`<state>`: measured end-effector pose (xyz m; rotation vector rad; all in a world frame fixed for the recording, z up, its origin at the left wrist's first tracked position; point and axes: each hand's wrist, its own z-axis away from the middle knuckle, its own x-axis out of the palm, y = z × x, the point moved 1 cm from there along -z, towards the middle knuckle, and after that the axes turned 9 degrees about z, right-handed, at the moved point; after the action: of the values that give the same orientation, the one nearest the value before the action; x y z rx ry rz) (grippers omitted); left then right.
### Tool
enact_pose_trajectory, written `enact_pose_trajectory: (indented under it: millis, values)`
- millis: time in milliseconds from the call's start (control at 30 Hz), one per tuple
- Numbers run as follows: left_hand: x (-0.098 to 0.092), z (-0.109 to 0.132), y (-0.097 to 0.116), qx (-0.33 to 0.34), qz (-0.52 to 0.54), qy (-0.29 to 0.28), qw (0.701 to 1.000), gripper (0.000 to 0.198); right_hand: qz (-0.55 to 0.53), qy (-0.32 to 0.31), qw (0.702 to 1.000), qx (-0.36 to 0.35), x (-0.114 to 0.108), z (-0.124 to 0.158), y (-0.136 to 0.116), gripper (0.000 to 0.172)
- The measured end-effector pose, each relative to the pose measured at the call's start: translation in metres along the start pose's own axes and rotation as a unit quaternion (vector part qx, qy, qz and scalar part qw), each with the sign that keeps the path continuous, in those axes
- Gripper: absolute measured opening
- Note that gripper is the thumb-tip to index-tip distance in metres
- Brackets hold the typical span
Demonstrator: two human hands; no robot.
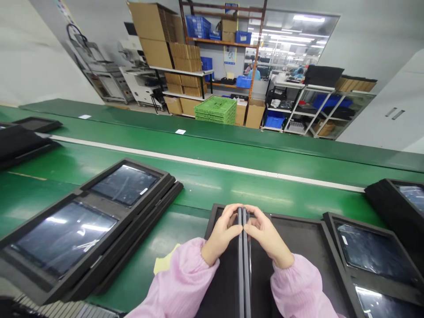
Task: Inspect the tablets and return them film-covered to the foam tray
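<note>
Two thin dark panels (244,265) stand on edge, face to face, pointing away from me over an empty black tray (298,234). My left hand (222,232) presses against the left panel near its far end, fingers curled over the top edge. On the other side my right hand (265,234) grips the right panel the same way. Both wrists wear pink sleeves.
A stack of black trays (109,229) with two screens lies at the left on the green conveyor belt (212,185). Another tray (374,256) with screens sits at the right, and more tray stacks at the far right (400,203) and far left (23,141). Shelves with boxes and green crates (215,109) stand behind.
</note>
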<state>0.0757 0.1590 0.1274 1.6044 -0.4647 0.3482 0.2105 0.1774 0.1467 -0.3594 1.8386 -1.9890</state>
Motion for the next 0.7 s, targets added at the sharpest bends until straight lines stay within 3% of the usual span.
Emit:
enact_pose_trajectory:
  millis: [167,300,567,700]
  values:
    - [-0.002,0.001,0.000,0.002,0.000,-0.012,1.000,0.044,0.008,-0.001,1.000,0.002,-0.001,0.002,-0.003,0.047]
    - [-0.005,0.004,-0.002,-0.005,-0.007,-0.043,0.999,0.060,0.016,-0.025,1.000,-0.003,-0.003,0.008,-0.005,0.061]
    - [-0.005,0.004,-0.006,-0.009,-0.021,-0.042,0.999,0.063,0.031,0.000,0.999,0.008,-0.003,0.011,-0.003,0.066]
    - [0.001,0.008,-0.009,0.004,-0.051,-0.027,0.998,0.064,0.048,0.050,0.998,0.002,-0.001,0.017,-0.003,0.063]
